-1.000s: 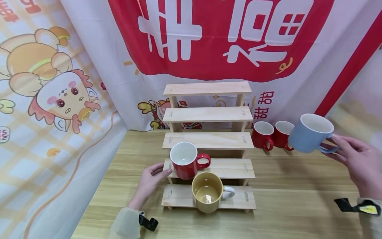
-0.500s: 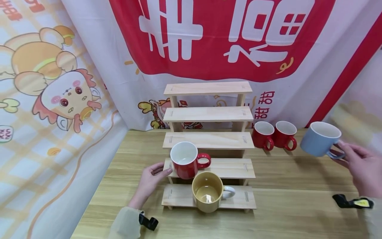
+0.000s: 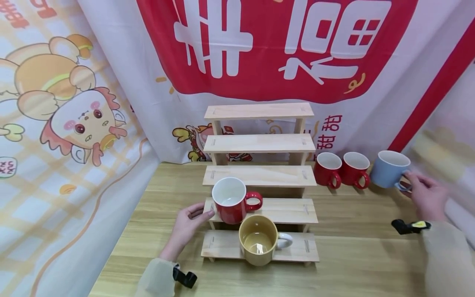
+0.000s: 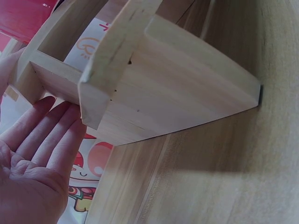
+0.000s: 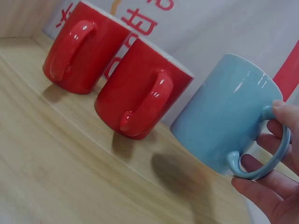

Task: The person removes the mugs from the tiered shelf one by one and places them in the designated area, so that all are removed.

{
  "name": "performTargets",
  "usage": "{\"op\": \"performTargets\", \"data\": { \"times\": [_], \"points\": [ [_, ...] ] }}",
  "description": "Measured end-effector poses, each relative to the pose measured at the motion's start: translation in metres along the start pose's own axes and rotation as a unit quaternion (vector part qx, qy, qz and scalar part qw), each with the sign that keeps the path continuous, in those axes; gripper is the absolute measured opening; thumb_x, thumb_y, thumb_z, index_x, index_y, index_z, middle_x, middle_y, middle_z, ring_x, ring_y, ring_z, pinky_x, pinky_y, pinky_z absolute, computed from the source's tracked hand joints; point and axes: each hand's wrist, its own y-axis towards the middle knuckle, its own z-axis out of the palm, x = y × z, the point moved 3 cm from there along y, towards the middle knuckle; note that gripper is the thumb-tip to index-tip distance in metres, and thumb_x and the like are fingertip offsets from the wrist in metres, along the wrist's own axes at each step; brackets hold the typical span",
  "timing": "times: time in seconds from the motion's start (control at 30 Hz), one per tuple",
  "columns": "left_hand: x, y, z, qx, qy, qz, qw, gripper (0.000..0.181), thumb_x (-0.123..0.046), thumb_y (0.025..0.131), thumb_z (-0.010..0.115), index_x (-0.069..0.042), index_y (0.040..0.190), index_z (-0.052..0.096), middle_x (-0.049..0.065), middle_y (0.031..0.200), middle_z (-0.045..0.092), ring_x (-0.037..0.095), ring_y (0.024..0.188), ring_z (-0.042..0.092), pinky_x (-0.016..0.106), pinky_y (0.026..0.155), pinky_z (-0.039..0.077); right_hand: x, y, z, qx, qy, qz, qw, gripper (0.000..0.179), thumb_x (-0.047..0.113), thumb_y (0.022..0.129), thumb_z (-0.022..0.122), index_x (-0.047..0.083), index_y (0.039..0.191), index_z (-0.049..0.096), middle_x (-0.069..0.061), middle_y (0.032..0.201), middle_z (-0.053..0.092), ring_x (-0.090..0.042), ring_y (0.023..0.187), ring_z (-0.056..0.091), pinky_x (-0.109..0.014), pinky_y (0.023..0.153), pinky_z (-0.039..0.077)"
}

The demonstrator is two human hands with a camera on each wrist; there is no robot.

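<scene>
In the head view, my right hand [image 3: 428, 196] pinches the handle of a light blue mug [image 3: 387, 170]. The mug hangs close over the table, right of two red mugs [image 3: 328, 168] [image 5: 140, 88], and the right wrist view shows its shadow apart from its base. My left hand [image 3: 189, 225] holds the left end of a stepped wooden shelf [image 3: 259, 175], thumb on one side of a plank and fingers [image 4: 49, 133] against the other. Next to this hand stands a larger red mug [image 3: 231, 202] on the second step up. A yellow mug [image 3: 257, 241] with a white handle stands on the lowest step.
Behind the shelf hangs a white and red printed cloth [image 3: 274, 86]. Another patterned cloth [image 3: 70, 123] borders the table's left side. The wooden table [image 3: 356, 264] extends in front and to the right. The shelf's upper three planks bear nothing.
My right hand has lowered the blue mug, first swinging it rightward, then back left beside the small red mugs. My left hand stays at the shelf.
</scene>
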Motion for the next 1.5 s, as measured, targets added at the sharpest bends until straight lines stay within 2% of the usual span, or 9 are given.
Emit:
{"op": "performTargets", "data": {
  "times": [0.17,0.4,0.53,0.7,0.8,0.9,1.27,1.37,1.5],
  "points": [
    [0.001,0.001,0.002,0.003,0.003,-0.004,1.0,0.053,-0.029,0.086,0.085,-0.001,0.127,0.068,0.016,0.122,0.07,0.028,0.114,0.065,0.029,0.091,0.056,-0.003,0.004,0.008,-0.021,0.002,0.011,0.9997,0.004,0.009,0.092,0.077,0.006,0.093,0.08,0.005,0.076,0.073,-0.009,0.065,0.072,-0.026,0.055,0.059],
    [0.002,0.0,0.003,0.002,0.003,0.0,1.0,0.052,-0.028,0.086,0.084,0.0,0.127,0.068,0.016,0.121,0.07,0.028,0.113,0.066,0.03,0.092,0.056,-0.011,0.012,0.012,-0.083,-0.072,0.019,0.9938,0.006,0.017,0.09,0.08,0.012,0.089,0.08,0.012,0.083,0.068,0.0,0.064,0.068,-0.019,0.054,0.057],
    [0.002,-0.001,0.003,0.001,-0.001,0.002,1.0,0.052,-0.026,0.087,0.084,0.001,0.128,0.067,0.016,0.122,0.07,0.028,0.114,0.065,0.029,0.091,0.056,-0.018,0.015,0.011,-0.109,-0.096,0.037,0.9887,0.007,0.021,0.09,0.08,0.018,0.085,0.08,0.013,0.077,0.068,0.002,0.062,0.066,-0.016,0.051,0.055],
    [0.001,-0.002,0.003,0.001,-0.007,0.004,1.0,0.05,-0.023,0.087,0.084,0.001,0.127,0.067,0.017,0.121,0.07,0.028,0.112,0.066,0.027,0.089,0.056,-0.023,0.017,0.011,-0.122,-0.094,0.07,0.9856,0.012,0.026,0.089,0.082,0.023,0.078,0.076,0.014,0.07,0.068,0.002,0.063,0.066,-0.015,0.052,0.054],
    [0.001,-0.002,0.003,0.001,-0.009,0.001,1.0,0.05,-0.023,0.087,0.084,0.001,0.127,0.067,0.017,0.121,0.07,0.028,0.112,0.066,0.027,0.089,0.056,-0.024,0.016,0.012,-0.122,-0.103,0.083,0.9838,0.012,0.03,0.087,0.083,0.023,0.081,0.076,0.015,0.07,0.067,0.002,0.066,0.066,-0.015,0.054,0.054],
    [0.002,-0.001,0.002,-0.001,-0.009,-0.001,1.0,0.052,-0.024,0.086,0.085,0.002,0.128,0.066,0.017,0.121,0.07,0.029,0.112,0.066,0.027,0.089,0.056,-0.024,0.014,0.013,-0.117,-0.117,0.079,0.9831,0.012,0.032,0.088,0.082,0.023,0.082,0.076,0.016,0.07,0.066,0.001,0.067,0.065,-0.014,0.054,0.054],
    [0.003,0.0,0.001,-0.003,-0.009,0.001,1.0,0.053,-0.025,0.086,0.085,0.001,0.128,0.067,0.017,0.121,0.07,0.028,0.112,0.066,0.026,0.089,0.056,-0.037,0.012,0.004,-0.087,-0.087,0.05,0.9912,0.012,0.019,0.091,0.079,0.014,0.08,0.078,0.01,0.065,0.068,-0.001,0.061,0.065,-0.016,0.054,0.056],
    [0.003,0.001,0.001,-0.002,-0.008,-0.001,1.0,0.053,-0.026,0.086,0.085,0.001,0.128,0.067,0.016,0.121,0.07,0.027,0.112,0.066,0.027,0.088,0.056,-0.036,0.013,0.0,-0.07,-0.109,0.05,0.9904,0.015,0.023,0.091,0.08,0.02,0.077,0.077,0.012,0.065,0.068,-0.002,0.059,0.064,-0.015,0.053,0.054],
    [0.002,0.0,0.001,-0.002,-0.009,-0.001,1.0,0.052,-0.025,0.086,0.085,0.001,0.127,0.067,0.016,0.12,0.07,0.027,0.111,0.066,0.026,0.088,0.056,-0.028,0.013,-0.004,-0.056,-0.182,0.04,0.9809,0.017,0.034,0.09,0.08,0.033,0.075,0.072,0.018,0.068,0.066,-0.001,0.062,0.06,-0.012,0.052,0.048]
  ]
}}
